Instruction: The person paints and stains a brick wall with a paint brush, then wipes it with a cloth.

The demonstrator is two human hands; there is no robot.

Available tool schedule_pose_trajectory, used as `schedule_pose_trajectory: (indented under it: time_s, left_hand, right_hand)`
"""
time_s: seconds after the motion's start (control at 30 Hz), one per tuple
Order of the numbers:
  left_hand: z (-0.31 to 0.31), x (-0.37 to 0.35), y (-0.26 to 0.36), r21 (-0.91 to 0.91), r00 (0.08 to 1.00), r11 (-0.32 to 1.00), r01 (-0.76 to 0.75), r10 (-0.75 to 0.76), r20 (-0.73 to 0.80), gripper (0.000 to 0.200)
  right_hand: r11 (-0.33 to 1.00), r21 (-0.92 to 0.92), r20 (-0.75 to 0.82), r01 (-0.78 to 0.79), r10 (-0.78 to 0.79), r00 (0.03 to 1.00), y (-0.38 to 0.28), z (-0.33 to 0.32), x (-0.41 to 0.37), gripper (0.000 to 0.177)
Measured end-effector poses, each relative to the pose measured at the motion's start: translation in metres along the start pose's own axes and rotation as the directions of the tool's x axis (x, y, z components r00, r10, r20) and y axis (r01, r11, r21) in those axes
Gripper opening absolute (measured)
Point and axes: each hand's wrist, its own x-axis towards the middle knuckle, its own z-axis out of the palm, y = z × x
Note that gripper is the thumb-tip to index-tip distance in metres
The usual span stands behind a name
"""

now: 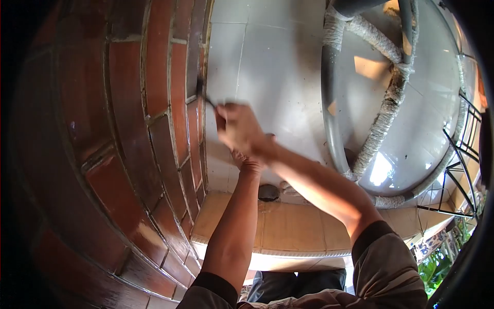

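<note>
My right hand (237, 126) is closed around a thin dark tool that looks like a small brush (207, 99). Its blurred dark tip meets the edge of the brick wall (177, 103), close to where the bricks border the pale tiles. My right forearm crosses over my left wrist. Most of my left hand (241, 158) is hidden beneath my right hand and wrist, so its fingers and anything in them cannot be made out. Just below the hands, a small dark round object (268, 193) sits at the border of the tiled surface.
White tiles (278, 67) spread out ahead of me. To the right stands a curved grey frame (332, 103) with rope-wrapped struts (381, 118). Black wire racks (460, 165) are at the far right. A tan tiled ledge (288, 226) runs in front of my body, with green leaves (435, 273) beyond it.
</note>
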Motion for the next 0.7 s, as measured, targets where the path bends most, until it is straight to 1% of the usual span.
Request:
schedule_pose_trajectory:
  time_s: [0.03, 0.07, 0.1, 0.17, 0.2, 0.23, 0.27, 0.3, 0.33, 0.37, 0.4, 0.43, 0.47, 0.5, 0.53, 0.57, 0.6, 0.63, 0.67, 0.7]
  left_hand:
    - [-0.005, 0.005, 0.002, -0.787, 0.975, 0.598, 0.152, -0.223, 0.019, 0.105]
    - [-0.009, 0.01, 0.004, -0.987, 0.904, 0.128, 0.1, -0.425, 0.036, 0.105]
    - [-0.026, 0.016, -0.009, -0.948, 0.922, 0.249, 0.197, -0.375, 0.093, 0.104]
    - [-0.046, 0.018, -0.023, -0.803, 0.928, 0.481, 0.352, -0.289, 0.234, 0.101]
    - [-0.02, 0.01, -0.007, -0.944, 0.909, 0.015, 0.33, -0.275, 0.314, 0.098]
    - [-0.031, 0.014, -0.018, -0.895, 0.932, 0.288, 0.339, -0.23, 0.279, 0.098]
    - [-0.042, 0.02, -0.031, -0.781, 0.951, 0.543, 0.31, -0.173, 0.257, 0.098]
    - [-0.038, 0.016, -0.03, -0.799, 0.956, 0.527, 0.29, -0.197, 0.218, 0.098]
    - [-0.034, 0.015, -0.026, -0.818, 0.961, 0.511, 0.263, -0.218, 0.173, 0.099]
    - [-0.031, 0.015, -0.025, -0.835, 0.963, 0.498, 0.233, -0.24, 0.125, 0.099]
    - [-0.029, 0.016, -0.025, -0.834, 0.963, 0.5, 0.235, -0.238, 0.129, 0.099]
    - [-0.03, 0.015, -0.024, -0.833, 0.964, 0.5, 0.237, -0.23, 0.136, 0.1]
    - [-0.03, 0.015, -0.025, -0.832, 0.964, 0.501, 0.239, -0.223, 0.143, 0.1]
    - [-0.031, 0.015, -0.026, -0.834, 0.963, 0.498, 0.237, -0.233, 0.135, 0.099]
    - [-0.032, 0.015, -0.026, -0.84, 0.963, 0.491, 0.232, -0.241, 0.125, 0.098]
    - [-0.033, 0.016, -0.027, -0.846, 0.961, 0.484, 0.225, -0.252, 0.111, 0.097]
    - [-0.037, 0.022, -0.031, -0.778, 0.958, 0.561, 0.283, -0.13, 0.254, 0.1]
    - [-0.045, 0.024, -0.037, -0.695, 0.914, 0.643, 0.32, -0.017, 0.405, 0.102]
    - [-0.05, 0.025, -0.041, -0.604, 0.831, 0.726, 0.33, 0.079, 0.55, 0.104]
    - [-0.029, 0.007, -0.024, -0.625, 0.915, 0.747, 0.227, 0.056, 0.399, 0.111]
  right_hand:
    - [0.989, -0.042, 0.226, -0.139, 0.145, 0.963, 0.001, 0.008, -0.025, 0.022]
    - [0.977, -0.213, 0.082, 0.004, 0.013, 0.997, 0.005, 0.019, -0.043, 0.02]
    - [0.912, -0.392, -0.037, 0.119, -0.144, 0.989, 0.012, 0.032, -0.059, 0.019]
    - [0.905, -0.405, 0.152, 0.127, -0.071, 0.986, 0.004, 0.012, -0.04, 0.025]
    - [0.902, -0.41, 0.244, 0.134, -0.033, 0.969, 0.0, 0.002, -0.03, 0.028]
    - [0.968, -0.25, 0.424, 0.006, 0.104, 0.9, 0.004, -0.023, 0.016, 0.02]
    - [0.952, -0.294, 0.414, 0.085, 0.047, 0.909, 0.003, -0.05, 0.062, 0.019]
    - [0.916, -0.28, 0.237, 0.289, -0.226, 0.945, 0.027, -0.07, 0.103, 0.017]
    - [0.8, -0.47, 0.067, 0.374, -0.39, 0.918, 0.024, -0.099, 0.135, 0.015]
    - [0.515, -0.78, 0.099, 0.355, -0.459, 0.883, 0.131, -0.098, 0.217, 0.011]
    - [0.874, -0.457, -0.409, 0.165, -0.372, 0.833, 0.029, -0.125, 0.196, 0.023]
    - [0.781, -0.616, -0.533, 0.104, -0.51, 0.675, 0.054, -0.122, 0.229, 0.024]
    - [0.679, -0.73, -0.376, 0.076, -0.492, 0.785, 0.052, -0.11, 0.221, 0.021]
    - [0.551, -0.832, -0.214, 0.072, -0.439, 0.873, 0.051, -0.096, 0.21, 0.017]
    - [0.728, -0.671, -0.276, 0.14, -0.421, 0.864, 0.049, -0.075, 0.184, 0.017]
    - [0.855, -0.472, -0.336, 0.216, -0.401, 0.852, 0.05, -0.054, 0.159, 0.017]
    - [0.975, -0.188, -0.445, 0.116, -0.19, 0.875, 0.03, -0.032, 0.115, 0.014]
    - [0.999, -0.029, -0.353, 0.034, -0.042, 0.935, 0.019, -0.022, 0.077, 0.012]
    - [0.993, 0.116, -0.201, 0.009, 0.014, 0.98, 0.015, -0.019, 0.04, 0.015]
    - [0.999, 0.013, -0.008, 0.046, -0.046, 0.999, 0.023, -0.011, 0.006, 0.016]
